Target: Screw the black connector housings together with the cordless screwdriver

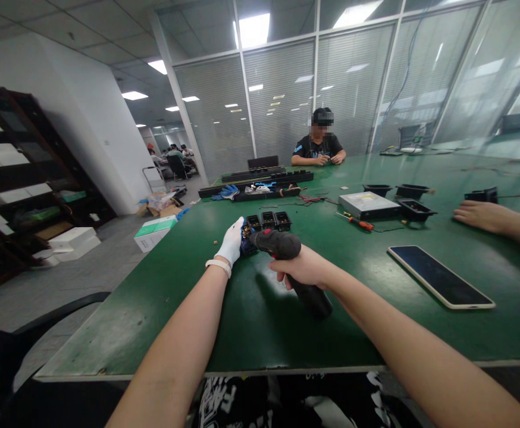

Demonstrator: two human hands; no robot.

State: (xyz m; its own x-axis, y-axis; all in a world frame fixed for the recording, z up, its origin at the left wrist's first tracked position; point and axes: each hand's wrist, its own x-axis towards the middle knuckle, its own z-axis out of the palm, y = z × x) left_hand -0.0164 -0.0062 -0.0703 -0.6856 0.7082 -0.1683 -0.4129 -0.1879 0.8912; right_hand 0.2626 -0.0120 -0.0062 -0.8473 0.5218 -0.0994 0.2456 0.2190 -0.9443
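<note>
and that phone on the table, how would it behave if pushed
The phone would probably slide rather than roll or tip, since it lies flat on the green table. It looks like a stiff slab, and its dark, face-up screen may be fragile.

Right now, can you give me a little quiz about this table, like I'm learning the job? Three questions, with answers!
1. Which hand grips the drill, the camera wearer's left or right?
2. True or false: the screwdriver lies nearer the wearer than the phone does.
3. Pick one: the left hand wears A) nothing, B) a white glove, C) a red glove.
Key: 1. The right hand; 2. False; 3. B.
</note>
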